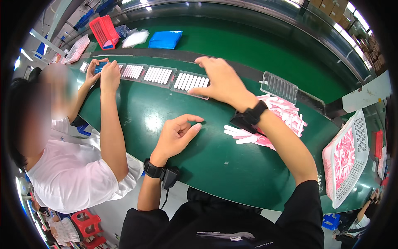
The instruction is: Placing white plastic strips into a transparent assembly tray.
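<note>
Here the right hand reaches out over the green conveyor belt, palm down and fingers loosely spread, its fingertips resting on the near end of a clear slotted tray filled with white sticks; whether it pinches a stick there I cannot tell; two more filled trays lie in a row to the left of it along the belt's far edge; the left hand hovers low over the bare belt, empty, fingers curled with thumb and forefinger nearly meeting; a heap of pink-and-white sticks lies on the belt just right of the right wrist, an empty clear tray beyond it; a white basket of more pink sticks sits at the far right; a co-worker's hands work at the left end of the tray row.
</note>
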Available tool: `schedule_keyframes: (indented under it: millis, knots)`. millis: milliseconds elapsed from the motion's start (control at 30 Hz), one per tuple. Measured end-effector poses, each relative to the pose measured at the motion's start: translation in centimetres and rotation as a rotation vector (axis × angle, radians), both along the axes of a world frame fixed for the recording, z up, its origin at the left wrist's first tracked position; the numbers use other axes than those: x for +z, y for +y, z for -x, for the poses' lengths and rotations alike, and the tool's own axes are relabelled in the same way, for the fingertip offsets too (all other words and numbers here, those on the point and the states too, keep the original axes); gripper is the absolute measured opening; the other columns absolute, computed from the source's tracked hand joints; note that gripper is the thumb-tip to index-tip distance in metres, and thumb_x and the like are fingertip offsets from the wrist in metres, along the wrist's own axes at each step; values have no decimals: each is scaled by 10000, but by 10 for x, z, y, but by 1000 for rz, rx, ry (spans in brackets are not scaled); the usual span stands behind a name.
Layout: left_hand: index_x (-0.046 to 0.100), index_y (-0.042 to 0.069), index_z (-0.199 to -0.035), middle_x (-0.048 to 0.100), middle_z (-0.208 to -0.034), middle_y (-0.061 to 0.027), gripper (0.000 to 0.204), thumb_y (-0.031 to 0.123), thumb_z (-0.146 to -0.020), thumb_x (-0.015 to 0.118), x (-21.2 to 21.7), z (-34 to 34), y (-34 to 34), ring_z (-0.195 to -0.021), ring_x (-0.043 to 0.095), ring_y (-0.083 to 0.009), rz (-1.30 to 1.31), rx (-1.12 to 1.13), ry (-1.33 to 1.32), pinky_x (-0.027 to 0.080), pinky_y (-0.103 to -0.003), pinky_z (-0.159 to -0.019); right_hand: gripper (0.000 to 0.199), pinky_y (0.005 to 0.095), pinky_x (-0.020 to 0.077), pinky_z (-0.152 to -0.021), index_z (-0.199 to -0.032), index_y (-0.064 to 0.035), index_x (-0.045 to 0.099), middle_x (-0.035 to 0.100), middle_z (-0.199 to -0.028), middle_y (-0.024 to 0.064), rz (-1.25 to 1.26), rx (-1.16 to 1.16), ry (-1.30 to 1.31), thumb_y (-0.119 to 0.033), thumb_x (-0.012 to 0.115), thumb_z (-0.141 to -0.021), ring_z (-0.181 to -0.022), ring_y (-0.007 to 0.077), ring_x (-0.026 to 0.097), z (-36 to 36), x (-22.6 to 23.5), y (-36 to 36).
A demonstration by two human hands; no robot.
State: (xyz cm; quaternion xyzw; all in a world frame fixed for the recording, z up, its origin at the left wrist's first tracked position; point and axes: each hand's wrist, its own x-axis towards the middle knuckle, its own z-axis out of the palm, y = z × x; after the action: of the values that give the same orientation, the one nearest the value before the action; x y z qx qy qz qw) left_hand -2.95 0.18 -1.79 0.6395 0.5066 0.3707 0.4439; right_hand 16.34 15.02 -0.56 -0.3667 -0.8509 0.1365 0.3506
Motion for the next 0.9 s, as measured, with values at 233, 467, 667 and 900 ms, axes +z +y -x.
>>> schedule_keyframes:
  millis: [233,467,667,900]
  knots:
    - [682,55,-1297,313,-637,69,390,121,-930,795,31,-31,13,-579,308,-54,-182,-99,88,270,-268,-558,451,298,554,-874,-1285,-26,660,757,-1029,84,415,159,157,-240,819,-922,-939,130,688,-79,110,-29]
    - [474,-42,-1364,531,-1110,-99,517,263,-995,670,110,-171,77,-1008,558,-237,-748,-321,-459,486,-383,-901,429,347,543,-965,-1231,-10,669,701,-1232,128,161,262,722,-408,620,-1080,-1085,208,686,-97,116,-59]
    - [240,-48,-1624,330,-1592,-210,722,423,-1119,450,86,-275,100,-1495,332,-323,-771,-278,-593,218,-420,-1257,400,301,512,-822,-1073,-81,726,736,-1127,63,292,-256,1201,-423,519,-1109,-944,161,664,-168,113,6]
    - [117,6,-1700,178,-1745,-169,785,538,-1156,309,49,-308,171,-1630,112,-284,-225,-450,-866,94,-390,-1312,532,333,512,-979,-1461,-74,618,615,-1487,126,400,-289,1110,-446,567,-1084,-1263,241,642,-189,59,41]
